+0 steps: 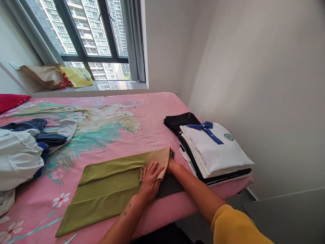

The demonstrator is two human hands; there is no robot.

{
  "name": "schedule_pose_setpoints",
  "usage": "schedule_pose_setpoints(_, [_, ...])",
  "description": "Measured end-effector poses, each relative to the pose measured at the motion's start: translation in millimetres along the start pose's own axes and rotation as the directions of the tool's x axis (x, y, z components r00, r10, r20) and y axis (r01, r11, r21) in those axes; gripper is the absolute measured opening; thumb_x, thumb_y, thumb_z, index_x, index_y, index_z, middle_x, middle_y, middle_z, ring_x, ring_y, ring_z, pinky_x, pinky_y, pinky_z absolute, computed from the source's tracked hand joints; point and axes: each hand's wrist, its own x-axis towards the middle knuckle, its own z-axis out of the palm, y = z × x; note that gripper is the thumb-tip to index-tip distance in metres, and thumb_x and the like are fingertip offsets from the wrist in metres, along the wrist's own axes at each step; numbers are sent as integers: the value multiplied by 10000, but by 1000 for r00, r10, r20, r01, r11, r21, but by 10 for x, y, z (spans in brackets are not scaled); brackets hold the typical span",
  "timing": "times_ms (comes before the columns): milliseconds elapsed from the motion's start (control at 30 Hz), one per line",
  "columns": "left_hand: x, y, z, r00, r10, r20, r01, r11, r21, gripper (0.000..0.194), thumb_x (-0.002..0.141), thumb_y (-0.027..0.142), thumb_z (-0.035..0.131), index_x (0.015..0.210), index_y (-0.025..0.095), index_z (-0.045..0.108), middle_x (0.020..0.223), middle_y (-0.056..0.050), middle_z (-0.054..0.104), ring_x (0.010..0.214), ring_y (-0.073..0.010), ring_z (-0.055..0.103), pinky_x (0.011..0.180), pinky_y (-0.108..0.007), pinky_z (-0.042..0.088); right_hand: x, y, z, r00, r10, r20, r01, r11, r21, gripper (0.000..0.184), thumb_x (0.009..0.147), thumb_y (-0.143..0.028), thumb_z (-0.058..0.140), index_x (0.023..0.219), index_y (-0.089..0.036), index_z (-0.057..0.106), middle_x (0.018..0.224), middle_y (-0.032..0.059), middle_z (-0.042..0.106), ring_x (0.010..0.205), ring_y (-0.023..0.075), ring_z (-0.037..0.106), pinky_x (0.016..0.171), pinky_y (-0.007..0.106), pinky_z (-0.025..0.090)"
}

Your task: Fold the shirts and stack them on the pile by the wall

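Observation:
An olive-green garment lies on the bed in a long folded strip, with a beige section turned over at its right end. My left hand rests flat on that beige section, fingers stretched out. At the right edge of the fold is my right hand, mostly tucked behind the cloth, so its fingers are hidden. Dark grey fabric shows beneath the beige end and under my right forearm. What kind of garment it is, I cannot make out.
To the right sits a stack of folded clothes, topped by a white polo shirt with a blue collar; black folded cloth lies behind. Rumpled white and navy clothes lie left on the pink bedspread. Bags stand on the windowsill.

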Motion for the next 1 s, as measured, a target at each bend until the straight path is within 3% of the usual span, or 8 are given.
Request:
schedule_pose_setpoints(100, [-26,-36,73,999,38,-10,-38,997,66,492,885,240,415,1357,381,404,1499,-25,313,1395,-235,229,1117,-562,150,-76,152,-95,967,-223,120,236,966,-107,354,804,-229,523,1139,-168,618,1253,81,585,1270,174,403,1120,366,119])
schedule_pose_setpoints(167, [-33,-47,101,999,52,-14,-50,993,103,508,876,248,435,1362,389,392,1495,-26,320,1389,-242,243,1115,-564,157,-122,241,-140,936,-309,168,341,914,-219,426,796,-264,555,1217,-212,578,1351,92,500,1356,232,275,1121,465,-7])
schedule_pose_setpoints(267, [-33,-37,117,998,62,-9,-60,987,151,507,875,264,443,1365,386,391,1484,-38,341,1380,-250,268,1108,-571,171,-167,345,-166,955,-276,105,295,895,-333,453,874,-300,443,1320,-237,491,1458,86,357,1398,277,147,1084,555,-67])
schedule_pose_setpoints(367, [-32,-23,130,997,76,-15,-71,975,210,495,877,277,445,1358,389,402,1480,-44,347,1374,-255,282,1104,-576,174,-179,409,-151,981,-188,50,193,908,-370,489,925,-315,312,1407,-245,366,1499,63,276,1406,267,113,1091,563,-18])
schedule_pose_setpoints(500, [-33,-27,160,995,94,-21,-85,956,280,508,879,295,445,1371,399,374,1487,-42,333,1379,-253,270,1105,-574,170,-171,446,-85,997,-73,-13,61,912,-406,551,924,-362,296,1443,-176,295,1506,68,258,1405,269,98,1126,487,42])
schedule_pose_setpoints(667, [-34,-35,185,995,98,-9,-90,940,329,508,884,312,437,1379,398,361,1487,-50,332,1382,-253,263,1100,-577,177,-164,483,-18,985,-30,-171,-44,909,-415,546,916,-356,335,1411,-126,353,1469,112,322,1377,250,182,1127,395,106])
schedule_pose_setpoints(833, [-33,-21,196,995,103,-6,-95,932,350,505,882,321,441,1374,405,366,1489,-55,328,1385,-259,254,1097,-587,168,-131,500,-75,965,33,-259,-121,936,-330,529,886,-336,415,1370,-123,411,1408,146,386,1312,280,294,1090,381,200])
schedule_pose_setpoints(1000, [-39,-15,196,994,107,-13,-96,933,348,478,889,352,429,1362,408,386,1488,-62,331,1381,-270,261,1090,-595,176,-78,433,-199,914,114,-389,-199,962,-186,391,884,-218,374,1220,-109,541,1229,131,552,1153,207,467,988,279,308])
